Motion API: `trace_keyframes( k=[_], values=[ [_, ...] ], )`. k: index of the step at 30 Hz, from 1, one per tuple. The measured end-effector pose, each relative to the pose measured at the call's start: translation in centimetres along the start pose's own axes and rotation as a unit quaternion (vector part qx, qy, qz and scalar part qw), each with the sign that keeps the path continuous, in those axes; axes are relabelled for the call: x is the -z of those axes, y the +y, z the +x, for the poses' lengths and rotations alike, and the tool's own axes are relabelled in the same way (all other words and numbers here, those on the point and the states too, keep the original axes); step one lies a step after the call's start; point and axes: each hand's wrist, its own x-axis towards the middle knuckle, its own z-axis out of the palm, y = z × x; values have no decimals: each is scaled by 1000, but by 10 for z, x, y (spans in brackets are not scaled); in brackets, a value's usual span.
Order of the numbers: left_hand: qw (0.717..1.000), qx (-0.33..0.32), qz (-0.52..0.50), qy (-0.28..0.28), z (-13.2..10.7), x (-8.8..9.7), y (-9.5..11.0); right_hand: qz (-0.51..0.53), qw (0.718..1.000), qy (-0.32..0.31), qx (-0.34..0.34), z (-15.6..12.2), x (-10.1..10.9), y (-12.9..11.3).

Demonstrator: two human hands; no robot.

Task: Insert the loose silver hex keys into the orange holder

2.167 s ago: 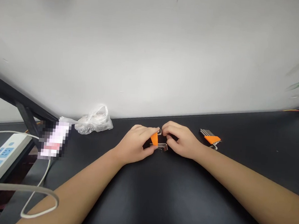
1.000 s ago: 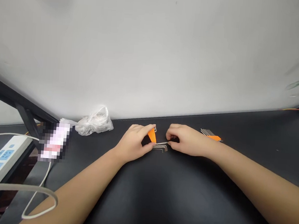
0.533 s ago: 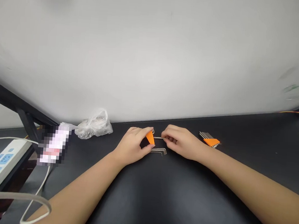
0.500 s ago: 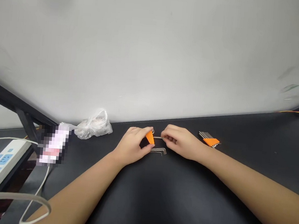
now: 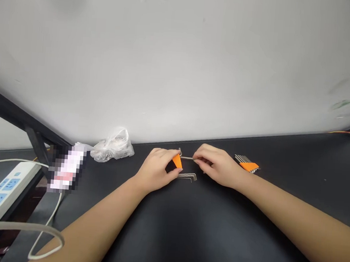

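My left hand (image 5: 157, 171) grips an orange hex key holder (image 5: 177, 161) between thumb and fingers, just above the black tabletop. With closed fingertips, my right hand (image 5: 211, 163) pinches a silver hex key (image 5: 187, 158) that reaches across to the holder; its far end is hidden there. A short bent metal end shows at the top of the holder. Several loose L-shaped hex keys (image 5: 189, 175) lie side by side on the table by my left thumb. Right of my right hand rests a second orange holder (image 5: 249, 166), filled with several hex keys.
A clear plastic bag (image 5: 113, 147) sits against the grey wall at the back left. Further left are a blurred-out pinkish item (image 5: 67, 170), a white power strip (image 5: 3, 194) and a looping white cable (image 5: 49, 229). A black frame bar (image 5: 36, 142) stands there too.
My right hand has shifted slightly right, away from the holder, and more of the pinched hex key shows between the hands. The view has moved a little; my left hand keeps its grip.
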Motion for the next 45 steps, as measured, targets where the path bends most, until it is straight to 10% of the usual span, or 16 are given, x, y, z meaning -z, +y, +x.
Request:
trace_keyframes(
  k=[18,24,30,45],
  values=[
    [998,-41,-27,-42,1,2,13,22,998,-17,54,-3,-10,-18],
    [999,-36,-6,-17,0,4,13,25,998,22,-53,-3,-2,-25],
    [999,-51,8,6,-4,2,12,16,990,-69,-119,-10,0,-20],
    [997,-70,2,24,-7,0,11,-47,988,-52,-135,-19,-12,-32]
  ],
)
